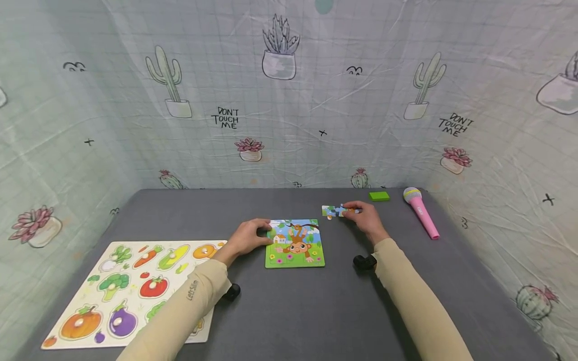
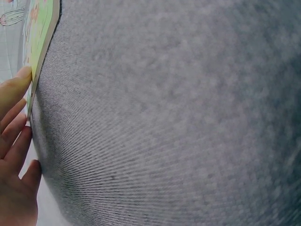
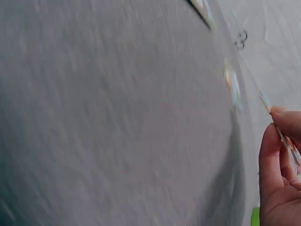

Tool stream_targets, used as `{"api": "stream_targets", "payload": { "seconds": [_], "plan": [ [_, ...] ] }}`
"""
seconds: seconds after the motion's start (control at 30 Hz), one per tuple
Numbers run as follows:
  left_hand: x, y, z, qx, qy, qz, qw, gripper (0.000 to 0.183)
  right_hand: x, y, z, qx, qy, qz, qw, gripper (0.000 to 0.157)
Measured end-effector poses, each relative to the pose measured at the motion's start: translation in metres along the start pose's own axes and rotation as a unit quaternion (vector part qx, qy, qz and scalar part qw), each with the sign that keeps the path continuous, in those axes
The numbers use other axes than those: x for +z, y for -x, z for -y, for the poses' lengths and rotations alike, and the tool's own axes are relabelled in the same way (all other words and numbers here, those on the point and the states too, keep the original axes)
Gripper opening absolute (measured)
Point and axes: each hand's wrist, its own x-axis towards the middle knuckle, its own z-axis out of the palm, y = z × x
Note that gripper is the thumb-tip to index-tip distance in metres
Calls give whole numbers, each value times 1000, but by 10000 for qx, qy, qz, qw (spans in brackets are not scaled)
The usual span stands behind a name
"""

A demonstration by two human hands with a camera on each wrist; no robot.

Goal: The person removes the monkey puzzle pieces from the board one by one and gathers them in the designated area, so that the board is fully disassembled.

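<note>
In the head view a square jigsaw puzzle with a monkey picture lies on the dark grey table. My left hand touches its left side near the upper corner, fingers fairly straight, with the thumb on the edge in the left wrist view. Right of the puzzle, my right hand pinches a thin puzzle piece between thumb and fingers, raised off the table in the right wrist view. Just left of that hand are small colourful puzzle pieces; the fingers partly hide this group.
A white vegetable peg board lies at the left, partly under my left forearm. At the back right are a green block and a pink toy microphone. A printed curtain surrounds the table.
</note>
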Motion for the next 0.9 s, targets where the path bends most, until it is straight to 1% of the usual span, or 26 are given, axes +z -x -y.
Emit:
{"api": "stream_targets", "payload": {
  "seconds": [0.23,0.37,0.47,0.57,0.67,0.73,0.8,0.9],
  "plan": [
    [-3,1,1,5,-30,6,10000,35,-6,-9,-2,313,100,-145,9994,36],
    [-2,2,1,-13,14,8,10000,35,-4,-13,-6,350,333,-170,9987,35],
    [-1,1,1,-30,26,8,10000,35,-3,-15,-8,203,621,-201,9977,34],
    [-1,1,1,-35,1,17,10000,35,-3,-17,-10,-57,972,-233,9950,33],
    [-1,0,1,-32,-17,30,10000,35,-4,-19,-11,-380,1334,-239,9900,32],
    [-1,0,1,-26,0,36,10000,34,-5,-19,-10,-521,1543,-204,9864,31],
    [-2,0,1,-7,1,40,10000,34,-6,-20,-10,-541,1665,-129,9845,31],
    [-3,0,1,17,-7,33,10000,34,-9,-20,-12,-442,1774,43,9831,34]
  ]
}}
